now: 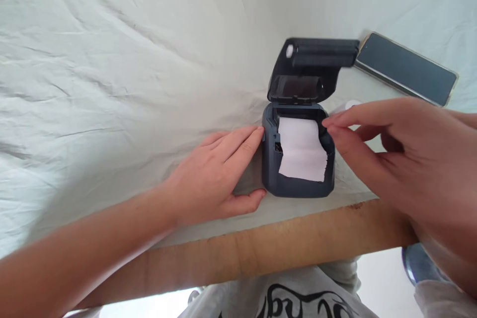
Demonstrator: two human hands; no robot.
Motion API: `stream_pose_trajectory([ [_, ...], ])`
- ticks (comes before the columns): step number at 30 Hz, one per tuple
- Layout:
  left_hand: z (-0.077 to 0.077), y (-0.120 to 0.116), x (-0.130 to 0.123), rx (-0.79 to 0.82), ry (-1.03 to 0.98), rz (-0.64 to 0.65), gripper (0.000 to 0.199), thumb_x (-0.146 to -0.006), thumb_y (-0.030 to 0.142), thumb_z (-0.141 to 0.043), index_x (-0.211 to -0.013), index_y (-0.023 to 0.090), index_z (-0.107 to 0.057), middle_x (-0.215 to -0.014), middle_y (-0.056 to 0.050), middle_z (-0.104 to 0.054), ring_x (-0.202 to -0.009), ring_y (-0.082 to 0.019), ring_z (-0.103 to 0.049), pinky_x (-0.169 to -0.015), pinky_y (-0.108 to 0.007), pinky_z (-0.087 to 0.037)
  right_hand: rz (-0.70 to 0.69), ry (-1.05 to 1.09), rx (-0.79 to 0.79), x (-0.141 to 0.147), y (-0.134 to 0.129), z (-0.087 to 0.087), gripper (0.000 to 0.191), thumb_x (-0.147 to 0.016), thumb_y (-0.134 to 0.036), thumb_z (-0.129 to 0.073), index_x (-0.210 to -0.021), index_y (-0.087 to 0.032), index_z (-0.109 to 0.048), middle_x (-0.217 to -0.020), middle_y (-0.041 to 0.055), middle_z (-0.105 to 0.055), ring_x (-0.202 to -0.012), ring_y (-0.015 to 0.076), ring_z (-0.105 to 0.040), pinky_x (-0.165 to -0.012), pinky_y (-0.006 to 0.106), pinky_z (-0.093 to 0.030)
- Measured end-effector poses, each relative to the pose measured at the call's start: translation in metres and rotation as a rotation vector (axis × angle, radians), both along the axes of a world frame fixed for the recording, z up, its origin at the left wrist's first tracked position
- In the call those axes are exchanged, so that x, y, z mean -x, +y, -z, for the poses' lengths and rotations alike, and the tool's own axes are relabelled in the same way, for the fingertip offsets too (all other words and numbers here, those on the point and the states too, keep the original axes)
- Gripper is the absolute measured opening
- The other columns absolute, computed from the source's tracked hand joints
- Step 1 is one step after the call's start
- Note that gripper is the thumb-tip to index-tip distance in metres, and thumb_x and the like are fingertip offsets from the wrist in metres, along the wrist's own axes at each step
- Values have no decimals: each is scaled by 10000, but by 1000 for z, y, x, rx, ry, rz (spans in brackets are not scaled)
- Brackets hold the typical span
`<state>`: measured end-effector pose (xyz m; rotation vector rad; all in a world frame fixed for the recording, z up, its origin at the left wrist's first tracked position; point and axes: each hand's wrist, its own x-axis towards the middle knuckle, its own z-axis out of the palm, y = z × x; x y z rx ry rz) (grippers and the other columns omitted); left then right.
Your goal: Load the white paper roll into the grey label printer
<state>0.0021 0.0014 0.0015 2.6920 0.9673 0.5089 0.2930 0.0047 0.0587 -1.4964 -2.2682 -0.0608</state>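
A single camera is sitting on the person's head, looking forward and steeply down at the tabletop. It is watching from close above, so the printer is showing clearly a little right of centre, seen from over its near side and into its top. The left forearm is entering from the lower left, the right forearm from the right side. The wearer's own shirt is filling the bottom middle. The wooden near edge is slanting upward to the right, so the view is sitting slightly askew.
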Motion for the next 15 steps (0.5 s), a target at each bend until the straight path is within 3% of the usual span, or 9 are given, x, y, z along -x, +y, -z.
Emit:
stream_pose_trajectory([
  [3,2,-1,1,-10,5,-2,708,-1139,444,-560,-1714,56,-414,-1637,-255,-692,-1477,-360,-736,-1240,-466,-607,-152,-103,-15,4,8,-8,257,-1057,-149,-574,-884,-256,-732,-675,-48,-688,-559,117,-580,-513,308,-307],
  [9,-1,0,2,23,24,-1,753,-1105,387,-623,-1735,37,-401,-1650,-264,-674,-1467,-382,-736,-1244,-474,-602,-284,-295,214,4,48,-9,80,-952,-306,-683,-1008,-279,-733,-544,-34,-510,-427,143,-319,-477,325,-153],
  [12,-1,0,3,18,33,2,781,-1088,380,-636,-1759,72,-380,-1651,-243,-677,-1460,-385,-741,-1237,-481,-609,-386,-268,289,7,61,-7,106,-913,-278,-752,-931,-272,-648,-514,-46,-475,-416,118,-286,-519,339,-117],
  [15,2,-1,2,12,19,-9,799,-1070,366,-646,-1770,96,-369,-1647,-233,-684,-1461,-380,-741,-1237,-484,-612,-445,-192,254,-1,60,-11,223,-899,-237,-807,-889,-272,-587,-518,-59,-492,-422,113,-284,-531,350,-131],
])
